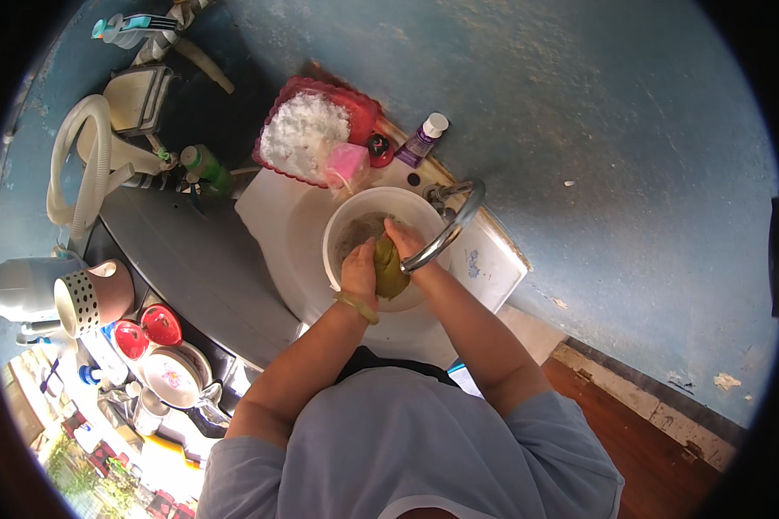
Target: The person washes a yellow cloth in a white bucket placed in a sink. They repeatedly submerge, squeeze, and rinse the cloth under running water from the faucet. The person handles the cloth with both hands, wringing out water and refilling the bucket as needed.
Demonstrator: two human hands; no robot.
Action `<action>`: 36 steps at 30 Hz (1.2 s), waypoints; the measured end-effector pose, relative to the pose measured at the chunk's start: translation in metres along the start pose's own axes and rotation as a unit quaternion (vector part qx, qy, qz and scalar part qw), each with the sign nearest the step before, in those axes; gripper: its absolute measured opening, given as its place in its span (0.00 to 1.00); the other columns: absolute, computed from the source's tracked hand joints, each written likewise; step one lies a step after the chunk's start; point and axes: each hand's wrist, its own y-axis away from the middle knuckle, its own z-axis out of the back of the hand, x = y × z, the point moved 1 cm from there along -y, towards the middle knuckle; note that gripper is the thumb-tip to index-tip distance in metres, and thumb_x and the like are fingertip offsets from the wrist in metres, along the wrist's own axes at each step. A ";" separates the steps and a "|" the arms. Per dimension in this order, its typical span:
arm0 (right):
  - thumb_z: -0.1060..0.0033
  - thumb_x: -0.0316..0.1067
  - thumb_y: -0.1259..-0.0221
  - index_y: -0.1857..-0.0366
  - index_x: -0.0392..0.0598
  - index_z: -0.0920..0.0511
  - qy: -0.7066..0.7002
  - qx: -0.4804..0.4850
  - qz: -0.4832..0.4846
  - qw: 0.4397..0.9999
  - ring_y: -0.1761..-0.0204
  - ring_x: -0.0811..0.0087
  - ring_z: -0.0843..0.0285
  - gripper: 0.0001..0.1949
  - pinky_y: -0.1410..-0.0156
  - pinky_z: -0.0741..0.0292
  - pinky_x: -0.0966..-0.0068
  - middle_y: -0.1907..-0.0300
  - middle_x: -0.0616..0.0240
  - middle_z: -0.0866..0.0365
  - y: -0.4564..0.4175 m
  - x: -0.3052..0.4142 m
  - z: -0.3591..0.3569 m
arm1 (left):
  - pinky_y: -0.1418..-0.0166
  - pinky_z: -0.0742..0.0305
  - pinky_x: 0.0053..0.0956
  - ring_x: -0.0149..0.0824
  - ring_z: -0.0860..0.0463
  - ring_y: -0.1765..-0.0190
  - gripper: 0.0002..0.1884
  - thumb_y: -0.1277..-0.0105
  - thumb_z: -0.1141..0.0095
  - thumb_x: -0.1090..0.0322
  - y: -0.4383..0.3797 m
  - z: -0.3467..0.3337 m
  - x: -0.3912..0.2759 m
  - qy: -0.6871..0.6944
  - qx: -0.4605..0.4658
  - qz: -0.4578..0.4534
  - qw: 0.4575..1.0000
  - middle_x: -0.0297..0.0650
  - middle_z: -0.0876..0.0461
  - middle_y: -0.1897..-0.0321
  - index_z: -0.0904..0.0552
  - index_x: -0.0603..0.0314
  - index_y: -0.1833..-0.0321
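Both my hands are inside a white plastic bucket (332, 224) that stands in a white sink basin (298, 214). Between them is a wad of olive-green cloth (389, 269). My left hand (359, 269) presses on its left side, a pale bangle around the wrist. On the other side my right hand (404, 239) grips the cloth, partly beneath the curved chrome faucet (461, 220). Cloudy, bubbly water (367, 227) shows in the bucket beyond my fingers.
Behind the bucket, a red basket (363, 110) holds white crumpled material (305, 133) beside a pink packet (347, 162). A purple tube (420, 143) leans near the blue wall. Bowls (172, 379) and a ribbed hose (81, 162) are at left.
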 end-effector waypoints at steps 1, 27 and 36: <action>0.60 0.61 0.30 0.69 0.39 0.22 -0.006 0.000 0.014 1.000 0.65 0.52 0.24 0.30 0.52 0.30 0.60 0.73 0.53 0.23 -0.002 0.002 0.006 | 0.43 0.27 0.41 0.41 0.24 0.44 0.21 0.29 0.53 0.53 0.004 0.000 -0.006 -0.011 -0.014 0.014 1.000 0.43 0.24 0.45 0.26 0.58 0.40; 0.47 0.35 0.38 0.55 0.49 0.17 0.733 0.193 0.070 0.649 0.45 0.54 0.23 0.12 0.60 0.18 0.52 0.50 0.59 0.21 -0.047 -0.071 -0.054 | 0.27 0.56 0.61 0.41 0.50 0.22 0.38 0.35 0.44 0.46 0.004 0.013 -0.028 -0.015 -0.023 0.039 0.999 0.41 0.46 0.24 0.39 0.56 0.26; 0.38 0.33 0.51 0.65 0.49 0.17 0.487 0.113 0.179 0.847 0.54 0.57 0.21 0.09 0.49 0.25 0.61 0.60 0.59 0.19 -0.021 0.013 0.017 | 0.30 0.49 0.59 0.40 0.53 0.22 0.37 0.34 0.47 0.42 0.005 0.007 -0.034 -0.033 -0.027 0.060 0.997 0.40 0.46 0.24 0.38 0.52 0.27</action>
